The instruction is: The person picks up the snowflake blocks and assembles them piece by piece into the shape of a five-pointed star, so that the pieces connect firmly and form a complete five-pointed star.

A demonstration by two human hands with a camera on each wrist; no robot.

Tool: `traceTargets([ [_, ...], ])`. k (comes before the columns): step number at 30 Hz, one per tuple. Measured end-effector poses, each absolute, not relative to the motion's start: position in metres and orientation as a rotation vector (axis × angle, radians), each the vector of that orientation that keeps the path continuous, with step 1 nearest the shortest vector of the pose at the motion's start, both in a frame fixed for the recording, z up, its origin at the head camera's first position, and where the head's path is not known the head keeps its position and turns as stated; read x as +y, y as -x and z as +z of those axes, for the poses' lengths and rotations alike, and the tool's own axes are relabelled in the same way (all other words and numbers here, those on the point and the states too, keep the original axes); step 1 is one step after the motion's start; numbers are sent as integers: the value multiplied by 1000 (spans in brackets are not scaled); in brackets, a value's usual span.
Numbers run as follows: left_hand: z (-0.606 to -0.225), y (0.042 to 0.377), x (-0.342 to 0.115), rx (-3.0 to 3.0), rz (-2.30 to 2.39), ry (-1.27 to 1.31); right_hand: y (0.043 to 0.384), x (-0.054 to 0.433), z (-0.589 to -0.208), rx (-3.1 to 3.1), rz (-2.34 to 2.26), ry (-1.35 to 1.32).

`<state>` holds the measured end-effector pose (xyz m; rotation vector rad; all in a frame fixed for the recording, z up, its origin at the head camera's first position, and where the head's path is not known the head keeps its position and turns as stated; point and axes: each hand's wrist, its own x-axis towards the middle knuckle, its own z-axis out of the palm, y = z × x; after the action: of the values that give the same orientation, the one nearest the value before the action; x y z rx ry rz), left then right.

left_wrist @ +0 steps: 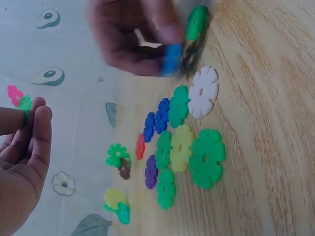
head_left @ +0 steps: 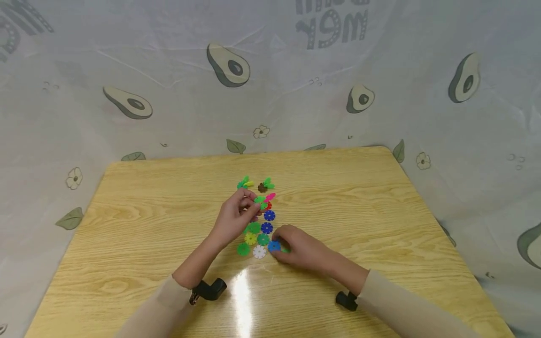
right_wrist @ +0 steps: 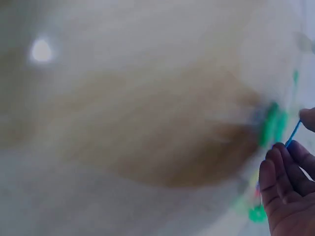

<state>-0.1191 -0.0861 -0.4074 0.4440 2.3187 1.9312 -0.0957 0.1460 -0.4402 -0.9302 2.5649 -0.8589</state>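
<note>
My left hand [head_left: 235,212] pinches a green notched disc [left_wrist: 24,104] between thumb and fingers. A pink disc [left_wrist: 15,92] is joined to it, sticking out past the fingertips. Lower and to the right, my right hand [head_left: 305,249] pinches a blue notched disc [head_left: 274,246] by its edge, above the table in the left wrist view. A green disc [left_wrist: 197,22] lies behind that hand, mostly covered in the head view. Beside the blue disc are a white disc [head_left: 259,252], a yellow disc [head_left: 251,238] and several green ones.
Two dark blue discs [head_left: 266,227] and a red disc [left_wrist: 141,146] continue the group away from me; a purple disc [left_wrist: 151,172] lies alongside. Farther back stand two joined clusters, one with yellow [left_wrist: 115,198], one with brown [left_wrist: 124,169]. A printed curtain [head_left: 296,94] hangs behind the wooden table [head_left: 359,197].
</note>
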Motion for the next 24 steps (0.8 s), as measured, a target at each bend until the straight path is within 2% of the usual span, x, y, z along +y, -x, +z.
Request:
traceTargets([
  [7, -407, 118, -82, 2314, 1931, -448, 119, 150, -408, 2661, -1148, 760],
  [12, -408, 116, -80, 2314, 1918, -458, 121, 146, -391, 2730, -1232, 768],
  [24, -411, 114, -78, 2360, 1893, -527, 119, 141, -386, 2780, -1272, 763],
])
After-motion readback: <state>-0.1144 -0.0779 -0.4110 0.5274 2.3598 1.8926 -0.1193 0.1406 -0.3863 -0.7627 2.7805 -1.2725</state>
